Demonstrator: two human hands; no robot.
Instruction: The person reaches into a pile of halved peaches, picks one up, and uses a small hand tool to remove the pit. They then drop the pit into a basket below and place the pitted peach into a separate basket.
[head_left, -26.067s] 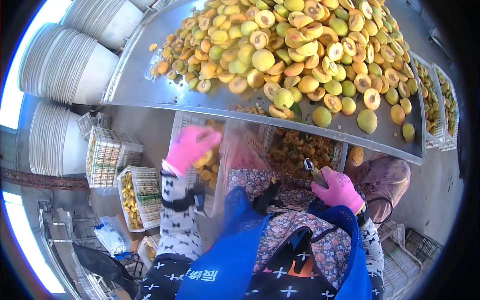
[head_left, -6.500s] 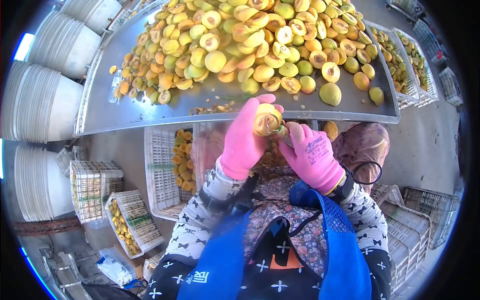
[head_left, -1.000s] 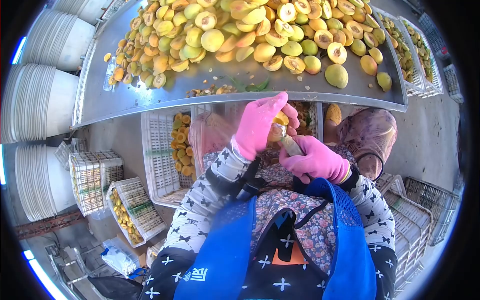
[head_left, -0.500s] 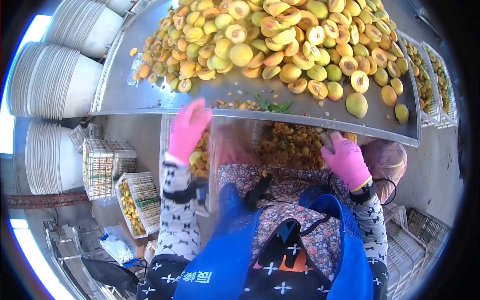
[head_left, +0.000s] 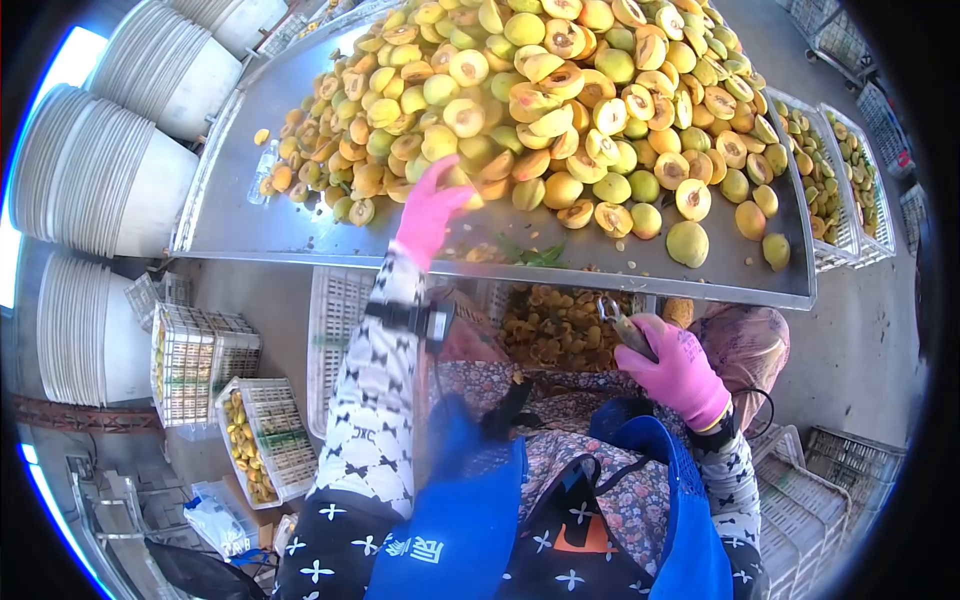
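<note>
My left hand (head_left: 430, 215), in a pink glove, reaches over the table's front edge to the fruit pile (head_left: 540, 110). Its fingers are spread around a yellow fruit (head_left: 463, 188) at the near side of the pile. My right hand (head_left: 680, 370), also gloved in pink, is wrapped around the handle of a pitting tool (head_left: 625, 325). The tool's metal loop points up and left, short of the table edge. Many of the peach-like fruits are cut in half, with brown hollows or stones showing; others look whole.
A metal table (head_left: 330, 235) carries the pile, with green leaves (head_left: 535, 255) near its edge. Below it, a crate holds brown fruit pieces (head_left: 560, 325). A white crate (head_left: 335, 310) stands left of it. Stacked white tubs (head_left: 150, 195) and fruit crates (head_left: 265, 440) are further left.
My left hand has moved up and right from the table's front edge to the fruit. My right hand has shifted slightly down, and the tool's loop now shows. The view has shifted a little.
</note>
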